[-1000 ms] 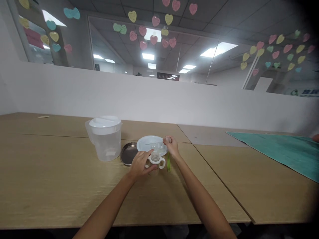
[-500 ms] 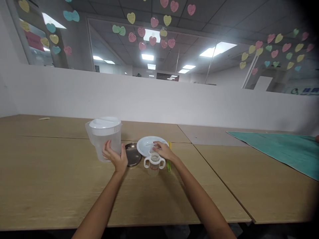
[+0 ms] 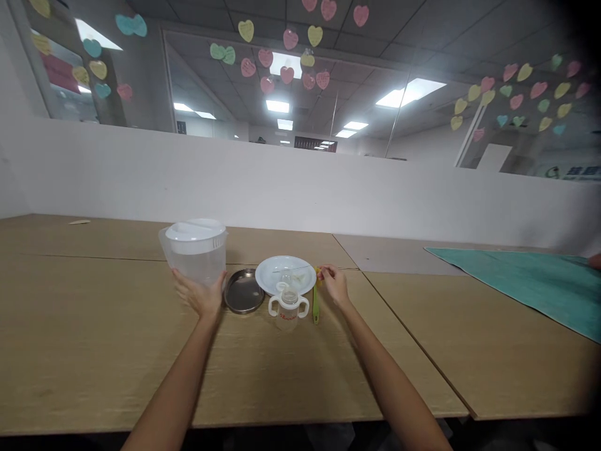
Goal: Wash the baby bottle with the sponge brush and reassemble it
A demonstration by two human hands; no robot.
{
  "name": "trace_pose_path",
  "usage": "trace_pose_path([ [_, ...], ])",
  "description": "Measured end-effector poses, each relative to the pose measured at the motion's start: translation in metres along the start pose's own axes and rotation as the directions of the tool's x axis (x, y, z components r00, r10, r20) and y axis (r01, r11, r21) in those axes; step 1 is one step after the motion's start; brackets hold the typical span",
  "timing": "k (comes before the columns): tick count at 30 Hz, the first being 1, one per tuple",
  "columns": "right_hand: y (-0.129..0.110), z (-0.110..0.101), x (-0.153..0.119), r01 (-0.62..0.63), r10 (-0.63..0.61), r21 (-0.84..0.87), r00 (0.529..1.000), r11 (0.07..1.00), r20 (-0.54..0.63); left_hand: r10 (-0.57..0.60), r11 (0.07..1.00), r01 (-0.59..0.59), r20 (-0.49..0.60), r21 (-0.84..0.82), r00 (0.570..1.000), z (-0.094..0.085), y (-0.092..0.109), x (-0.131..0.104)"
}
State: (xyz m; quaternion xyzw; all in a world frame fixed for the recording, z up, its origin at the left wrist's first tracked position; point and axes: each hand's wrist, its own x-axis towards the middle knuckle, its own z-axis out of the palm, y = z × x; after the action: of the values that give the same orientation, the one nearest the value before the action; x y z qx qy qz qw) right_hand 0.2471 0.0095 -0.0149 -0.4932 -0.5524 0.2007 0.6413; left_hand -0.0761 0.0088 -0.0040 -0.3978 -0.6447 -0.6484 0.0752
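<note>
My left hand (image 3: 201,297) is wrapped round the lower front of a translucent pitcher (image 3: 200,260) with a white lid. Beside it lies a round metal dish (image 3: 245,293). A white plate (image 3: 267,275) holds a clear piece and a thin stick. In front of the plate stands a small clear bottle (image 3: 288,316) with two white handles, its top open. My right hand (image 3: 332,280) has its fingers pinched at the yellow upper end of a green-handled tool (image 3: 316,305), right of the plate; its fingertips partly hide that end.
A teal mat (image 3: 521,279) covers the table's right side, with part of another person's hand (image 3: 595,261) at its far edge. A small flat pale item (image 3: 79,222) lies at the back left. Behind the wooden table (image 3: 263,376) rises a white wall.
My right hand has moved right, from above the bottle and plate to the tool's yellow end. My left hand has shifted left and lower on the pitcher.
</note>
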Motion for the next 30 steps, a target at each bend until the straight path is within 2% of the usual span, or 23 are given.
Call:
trace_pose_path([
  [5,0.007,-0.003,-0.002,0.012,-0.014,-0.11,1.0,0.994,-0.018,0.066,0.998,-0.066,-0.01,0.023,0.998,-0.001,-0.002,0.003],
  [9,0.012,-0.001,-0.002,0.024,-0.024,-0.162,1.0,0.986,0.002,0.2,0.974,-0.2,0.014,0.103,0.98,-0.006,0.008,-0.002],
  [13,0.014,0.0,-0.002,0.029,-0.026,-0.197,1.0,0.98,0.018,0.376,0.915,-0.383,0.079,0.125,0.923,-0.008,0.013,-0.006],
  [16,0.014,-0.001,-0.002,0.028,-0.024,-0.222,0.999,0.975,0.021,0.46,0.877,-0.472,0.127,0.09,0.879,-0.007,0.011,-0.007],
  [20,0.013,-0.002,-0.002,0.003,0.002,-0.226,1.0,0.974,0.021,0.483,0.869,-0.493,0.152,0.035,0.862,-0.006,0.009,-0.008],
  [26,0.015,-0.002,-0.003,0.006,0.001,-0.236,1.0,0.972,0.031,0.451,0.886,-0.461,0.128,0.053,0.883,-0.008,0.011,-0.008],
  [30,0.017,-0.002,-0.003,0.011,-0.002,-0.24,0.999,0.971,0.04,0.467,0.874,-0.476,0.104,0.095,0.878,-0.008,0.011,-0.008],
])
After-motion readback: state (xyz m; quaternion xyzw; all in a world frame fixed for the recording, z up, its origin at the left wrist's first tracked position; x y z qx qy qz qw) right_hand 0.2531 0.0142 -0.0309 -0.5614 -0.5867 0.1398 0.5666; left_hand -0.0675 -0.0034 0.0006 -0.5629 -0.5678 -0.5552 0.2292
